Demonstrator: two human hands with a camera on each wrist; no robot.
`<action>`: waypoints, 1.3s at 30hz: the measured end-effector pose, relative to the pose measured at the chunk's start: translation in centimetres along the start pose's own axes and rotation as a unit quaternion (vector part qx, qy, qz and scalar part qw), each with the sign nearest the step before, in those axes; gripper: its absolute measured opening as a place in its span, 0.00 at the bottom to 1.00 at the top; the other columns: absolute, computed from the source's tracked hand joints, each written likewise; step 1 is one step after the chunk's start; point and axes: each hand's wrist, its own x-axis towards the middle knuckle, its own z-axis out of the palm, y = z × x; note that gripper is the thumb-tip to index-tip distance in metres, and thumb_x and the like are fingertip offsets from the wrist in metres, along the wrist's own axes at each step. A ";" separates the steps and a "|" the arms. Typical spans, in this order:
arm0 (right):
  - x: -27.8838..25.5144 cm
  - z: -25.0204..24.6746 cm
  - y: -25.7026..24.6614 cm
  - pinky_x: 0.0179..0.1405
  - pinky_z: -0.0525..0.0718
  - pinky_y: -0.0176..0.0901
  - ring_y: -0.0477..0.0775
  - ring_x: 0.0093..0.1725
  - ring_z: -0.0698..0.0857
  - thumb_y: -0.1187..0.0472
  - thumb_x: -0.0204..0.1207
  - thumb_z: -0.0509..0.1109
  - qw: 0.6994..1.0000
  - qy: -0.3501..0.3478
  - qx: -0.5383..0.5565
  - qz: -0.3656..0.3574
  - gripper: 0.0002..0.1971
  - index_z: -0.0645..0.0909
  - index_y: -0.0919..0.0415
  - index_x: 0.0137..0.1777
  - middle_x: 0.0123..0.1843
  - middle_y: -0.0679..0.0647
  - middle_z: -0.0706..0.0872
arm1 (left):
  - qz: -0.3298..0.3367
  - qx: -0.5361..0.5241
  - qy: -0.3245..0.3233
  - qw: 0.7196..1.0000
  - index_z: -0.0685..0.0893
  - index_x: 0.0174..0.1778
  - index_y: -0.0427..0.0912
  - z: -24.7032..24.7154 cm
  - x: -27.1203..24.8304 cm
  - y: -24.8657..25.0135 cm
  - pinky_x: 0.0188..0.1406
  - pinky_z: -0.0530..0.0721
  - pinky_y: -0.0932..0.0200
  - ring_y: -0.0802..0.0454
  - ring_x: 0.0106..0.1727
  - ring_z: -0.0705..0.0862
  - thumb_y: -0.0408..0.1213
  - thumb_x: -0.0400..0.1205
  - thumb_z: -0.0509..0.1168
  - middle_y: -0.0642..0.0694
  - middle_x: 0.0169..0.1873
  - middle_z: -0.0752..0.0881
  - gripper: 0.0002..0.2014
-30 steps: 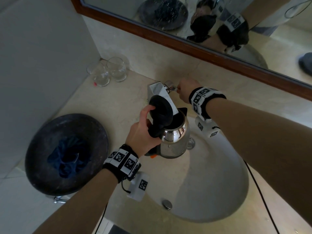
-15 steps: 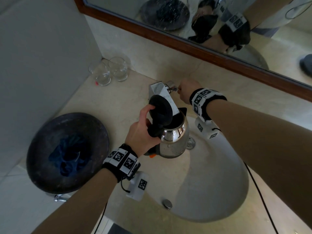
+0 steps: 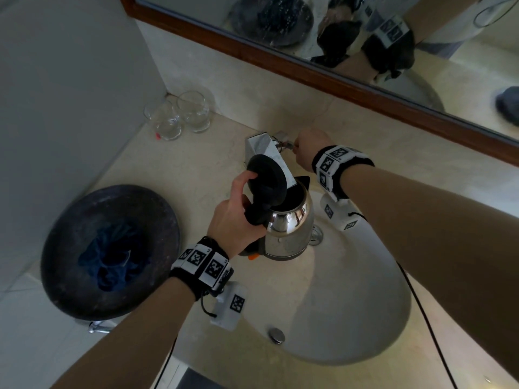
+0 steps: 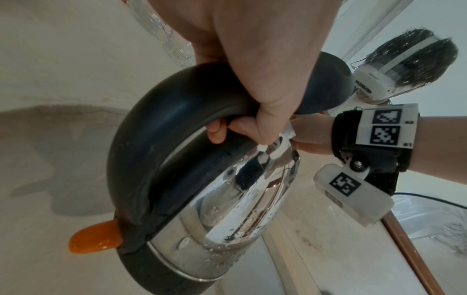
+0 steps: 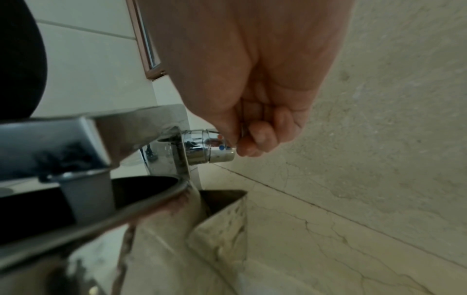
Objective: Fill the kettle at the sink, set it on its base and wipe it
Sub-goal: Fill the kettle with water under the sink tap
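Observation:
A shiny steel kettle (image 3: 289,226) with a black handle (image 4: 141,139) and an orange switch (image 4: 94,240) hangs over the sink basin (image 3: 365,318), its black lid (image 3: 266,181) flipped up under the square chrome tap spout (image 3: 266,150). My left hand (image 3: 233,220) grips the kettle handle, the thumb by the lid. My right hand (image 3: 307,144) pinches the small chrome tap knob (image 5: 209,147) at the side of the tap. The spout (image 5: 85,191) reaches into the kettle's open mouth. Droplets cling to the kettle wall.
A dark round tray (image 3: 109,251) holding a crumpled blue cloth (image 3: 112,259) sits on the counter at the left. Two clear glasses (image 3: 179,116) stand in the back corner. A wood-framed mirror (image 3: 337,80) runs along the wall behind. A black cable (image 3: 421,318) trails over the basin's right rim.

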 end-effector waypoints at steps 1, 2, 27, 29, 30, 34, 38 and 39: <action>-0.1 0.0 -0.1 0.46 0.78 0.47 0.60 0.45 0.78 0.64 0.83 0.62 1.000 0.003 -0.001 0.002 0.13 0.82 0.68 0.62 0.60 0.65 0.86 | 0.001 -0.001 0.000 1.000 0.57 0.70 0.64 0.0 0.0 0.0 0.35 0.88 0.42 0.46 0.32 0.87 0.33 0.66 0.76 0.42 0.33 0.88 0.44; -0.1 0.0 -0.1 0.46 0.78 0.46 0.59 0.44 0.77 0.64 0.83 0.62 1.000 0.005 -0.002 0.002 0.13 0.82 0.68 0.62 0.60 0.65 0.86 | 0.001 -0.002 0.001 1.000 0.58 0.70 0.64 0.0 0.0 0.0 0.35 0.88 0.42 0.47 0.32 0.87 0.33 0.66 0.76 0.42 0.32 0.88 0.44; 0.0 0.2 -0.1 0.42 0.75 0.44 0.59 0.42 0.77 0.64 0.81 0.63 1.000 0.011 -0.003 0.005 0.11 0.83 0.67 0.57 0.36 0.58 0.77 | -0.002 -0.006 0.011 1.000 0.58 0.70 0.65 0.1 0.1 0.1 0.37 0.88 0.42 0.47 0.35 0.88 0.36 0.66 0.76 0.43 0.32 0.87 0.44; 0.0 0.2 -0.1 0.41 0.74 0.44 0.60 0.42 0.78 0.64 0.81 0.63 1.000 0.011 -0.004 0.006 0.11 0.84 0.67 0.57 0.34 0.58 0.77 | -0.002 -0.007 0.011 1.000 0.58 0.70 0.64 0.1 0.1 0.1 0.38 0.89 0.42 0.47 0.35 0.88 0.36 0.66 0.77 0.43 0.32 0.87 0.44; 0.0 0.2 -0.1 0.42 0.75 0.44 0.61 0.43 0.79 0.64 0.82 0.63 1.000 0.011 -0.003 0.005 0.11 0.84 0.68 0.57 0.37 0.60 0.80 | -0.002 -0.009 0.011 1.000 0.59 0.70 0.64 0.1 0.1 0.2 0.38 0.89 0.42 0.47 0.35 0.88 0.36 0.66 0.77 0.42 0.32 0.88 0.43; 0.0 0.2 -0.1 0.43 0.75 0.44 0.59 0.42 0.77 0.64 0.81 0.64 1.000 0.018 0.001 0.006 0.10 0.83 0.68 0.57 0.42 0.60 0.77 | -0.004 -0.007 0.010 1.000 0.59 0.71 0.64 0.1 0.0 0.1 0.37 0.89 0.41 0.47 0.35 0.88 0.36 0.66 0.77 0.42 0.33 0.88 0.44; 0.0 0.2 -0.2 0.41 0.74 0.43 0.58 0.42 0.77 0.64 0.81 0.65 1.000 0.019 -0.003 0.009 0.10 0.84 0.68 0.56 0.42 0.59 0.77 | -0.009 -0.008 0.010 1.000 0.59 0.71 0.65 0.1 0.1 0.1 0.37 0.89 0.42 0.47 0.35 0.88 0.36 0.66 0.76 0.42 0.32 0.87 0.44; -0.1 0.2 -0.2 0.41 0.74 0.43 0.58 0.41 0.77 0.64 0.81 0.65 1.000 0.018 -0.003 0.009 0.10 0.84 0.68 0.56 0.42 0.59 0.77 | -0.008 -0.008 0.010 1.000 0.59 0.71 0.65 0.1 0.1 0.1 0.37 0.89 0.42 0.47 0.35 0.88 0.35 0.66 0.76 0.42 0.32 0.87 0.44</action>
